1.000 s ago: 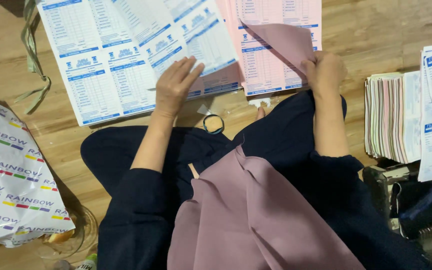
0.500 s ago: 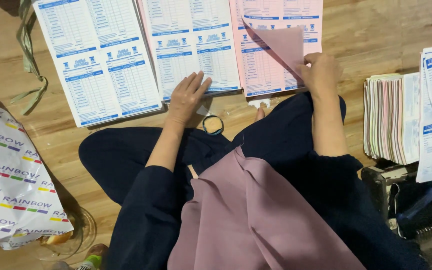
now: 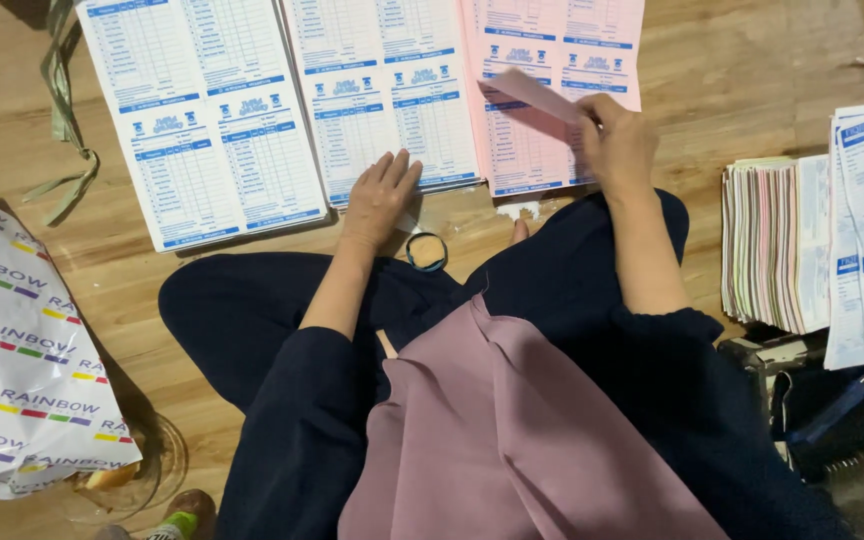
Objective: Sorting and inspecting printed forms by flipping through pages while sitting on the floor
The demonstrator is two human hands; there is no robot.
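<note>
Three stacks of printed forms are lying side by side on the wooden floor (image 3: 752, 70) — long edges running away from the person. The left hand (image 3: 380, 197) is pressing flat, fingers spread, on the white stack (image 3: 382, 90); the right hand (image 3: 617, 140) is pinching a lifted pink sheet (image 3: 532, 93), pointing up-left, over the pink stack (image 3: 552, 60).

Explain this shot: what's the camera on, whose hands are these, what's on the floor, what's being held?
No machine here: a camera worn on a person's head looks down at their lap and two bare hands. They sit on a wooden floor. Ahead lie two stacks of white printed forms and a pink stack. The left hand rests flat at the edge of the middle stack. The right hand lifts one pink sheet. A small round tin sits by the knee, collated sheets lie at right, and a wrapped paper ream at left.
</note>
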